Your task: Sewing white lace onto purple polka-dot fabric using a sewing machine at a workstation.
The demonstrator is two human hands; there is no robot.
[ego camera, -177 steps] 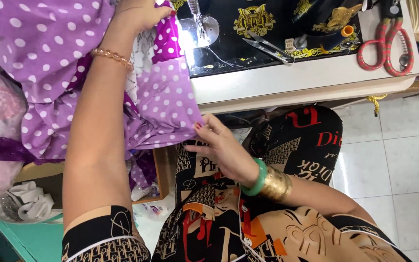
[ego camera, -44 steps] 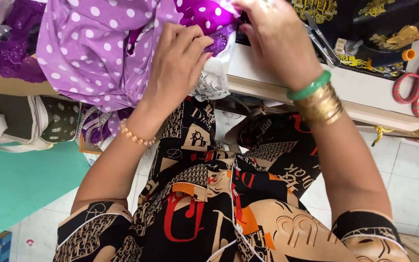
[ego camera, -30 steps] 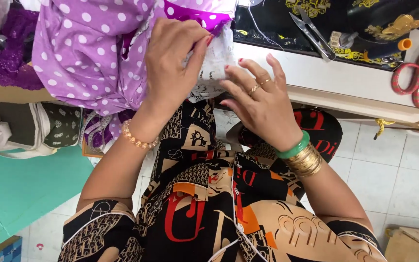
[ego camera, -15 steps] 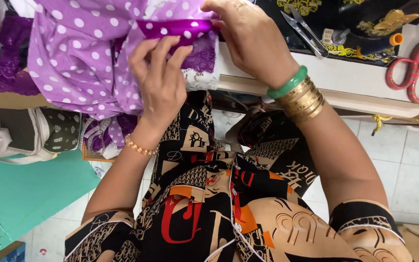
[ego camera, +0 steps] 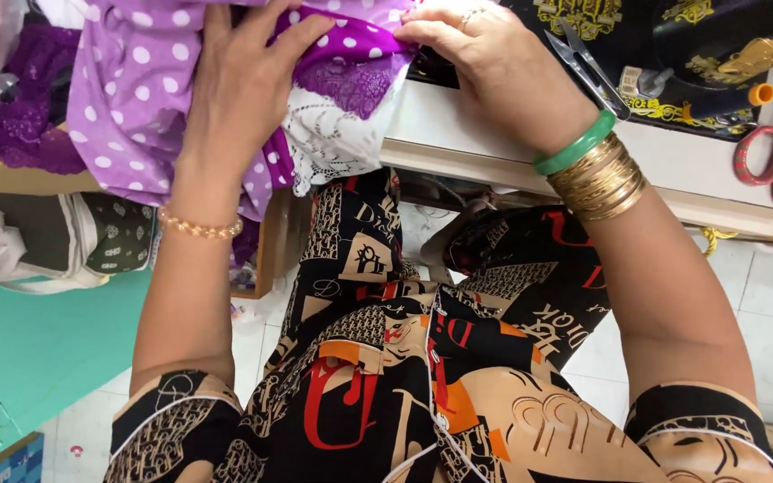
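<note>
Fingers of the right hand (ego camera: 494, 63) are pinched on the purple trim (ego camera: 351, 54) at the table edge (ego camera: 458, 134), left hand (ego camera: 243, 80) spread flat on the dotted cloth (ego camera: 136, 89); trim could be slipped if grip is loosened.

**Polka-dot fabric with lace trim at the table edge**

The purple polka-dot fabric (ego camera: 145, 98) is a soft cloth, lilac with white dots, bunched in loose folds and draped over the left part of the white table edge (ego camera: 458, 152). A brighter violet dotted band (ego camera: 351, 40) runs along its upper right margin, folded over. Below this band hangs dark purple lace (ego camera: 351, 85), and beneath that a white lace trim (ego camera: 328, 143) spills down past the table edge.
</note>
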